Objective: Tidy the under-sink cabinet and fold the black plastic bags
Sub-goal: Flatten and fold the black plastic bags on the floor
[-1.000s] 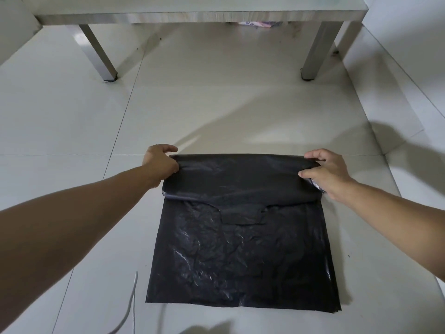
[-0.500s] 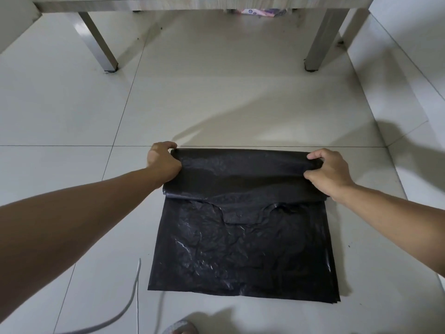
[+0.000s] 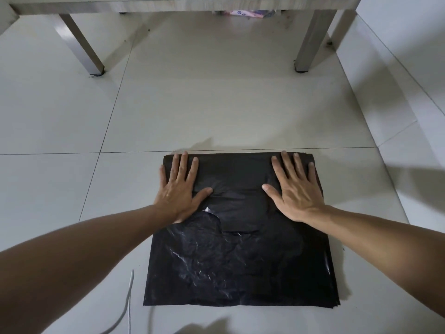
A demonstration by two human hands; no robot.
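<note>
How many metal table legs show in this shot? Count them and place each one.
3. The left leg stands far left on the tiled floor, the right leg far right, and a third leg shows partly behind it by the wall. Others may be hidden.

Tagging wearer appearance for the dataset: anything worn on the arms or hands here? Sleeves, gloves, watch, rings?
Nothing worn that shows. Both forearms are bare as far as the frame's edge, with no sleeve cuff in view. The left hand and right hand are bare too: no gloves, watch or wristband, and no rings that can be made out on the fingers. No markings or bandages are visible.
</note>
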